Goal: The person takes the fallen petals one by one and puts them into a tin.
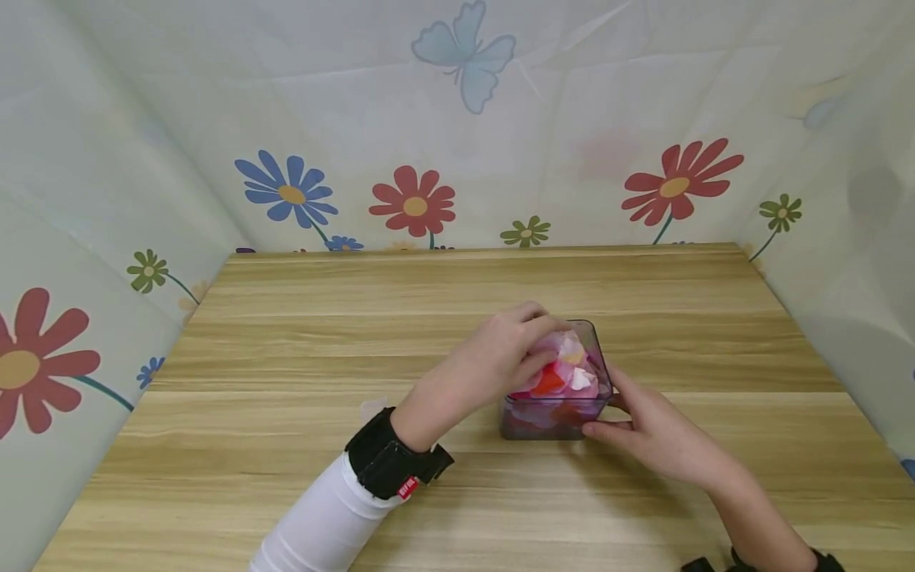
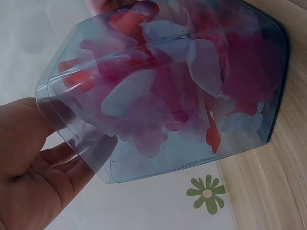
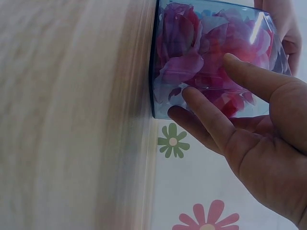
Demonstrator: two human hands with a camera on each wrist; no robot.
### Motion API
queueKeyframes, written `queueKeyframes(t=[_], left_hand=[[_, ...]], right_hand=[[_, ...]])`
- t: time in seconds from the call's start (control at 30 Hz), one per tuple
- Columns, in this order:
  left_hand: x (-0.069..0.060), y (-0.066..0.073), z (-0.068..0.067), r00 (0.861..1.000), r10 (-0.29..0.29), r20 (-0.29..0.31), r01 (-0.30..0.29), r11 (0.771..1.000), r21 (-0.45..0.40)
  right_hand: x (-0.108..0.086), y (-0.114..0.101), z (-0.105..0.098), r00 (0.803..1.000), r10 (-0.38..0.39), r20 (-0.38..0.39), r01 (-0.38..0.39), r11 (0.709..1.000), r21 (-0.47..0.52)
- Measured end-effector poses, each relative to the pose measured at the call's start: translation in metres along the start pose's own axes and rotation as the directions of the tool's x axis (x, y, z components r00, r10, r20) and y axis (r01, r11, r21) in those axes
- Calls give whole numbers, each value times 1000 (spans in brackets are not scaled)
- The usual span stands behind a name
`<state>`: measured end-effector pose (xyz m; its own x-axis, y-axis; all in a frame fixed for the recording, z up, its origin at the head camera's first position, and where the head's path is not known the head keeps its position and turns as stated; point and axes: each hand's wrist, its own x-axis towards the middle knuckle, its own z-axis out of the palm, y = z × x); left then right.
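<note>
A see-through, dark-tinted plastic box (image 1: pixel 543 425) stands on the wooden table, filled with loose pink, red and white flower petals (image 1: pixel 572 377). From the left my left hand (image 1: pixel 493 353) reaches over its open top, bent fingers among the petals. In the left wrist view the left hand (image 2: pixel 33 163) is at the rim; its fingertips are partly hidden, and whether they pinch a petal cannot be told. My right hand (image 1: pixel 658 433) holds the box by its right side. In the right wrist view, thumb and fingers of the right hand (image 3: pixel 259 143) touch the wall.
The wooden table (image 1: pixel 357 318) reaches back to a white curtain (image 1: pixel 343 103) printed with flowers and a butterfly. Curtain also hangs at both sides. A small pale piece (image 1: pixel 373 409) lies beside the left wrist's black strap (image 1: pixel 389 457).
</note>
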<state>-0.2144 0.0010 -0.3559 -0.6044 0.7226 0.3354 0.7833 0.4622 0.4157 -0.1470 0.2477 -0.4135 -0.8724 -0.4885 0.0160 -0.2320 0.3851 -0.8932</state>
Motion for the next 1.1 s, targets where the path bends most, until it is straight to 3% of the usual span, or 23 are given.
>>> queueKeyframes(t=[0.17, 0.43, 0.63, 1.1], left_hand=[[0, -2, 0, 998, 52, -32, -52, 999, 13], [-2, -2, -3, 996, 75, -46, -74, 997, 28], [-7, -3, -9, 988, 114, -104, -115, 993, 0], [-35, -19, -29, 981, 42, -190, -34, 998, 46]], right_hand=[[0, 0, 0, 1000, -4, 0, 4, 1000, 0], [0, 1, -1, 1000, -5, 1, 5, 1000, -2], [0, 1, 0, 1000, -4, 2, 4, 1000, 2], [1, 0, 1, 1000, 13, -10, -13, 1000, -11]])
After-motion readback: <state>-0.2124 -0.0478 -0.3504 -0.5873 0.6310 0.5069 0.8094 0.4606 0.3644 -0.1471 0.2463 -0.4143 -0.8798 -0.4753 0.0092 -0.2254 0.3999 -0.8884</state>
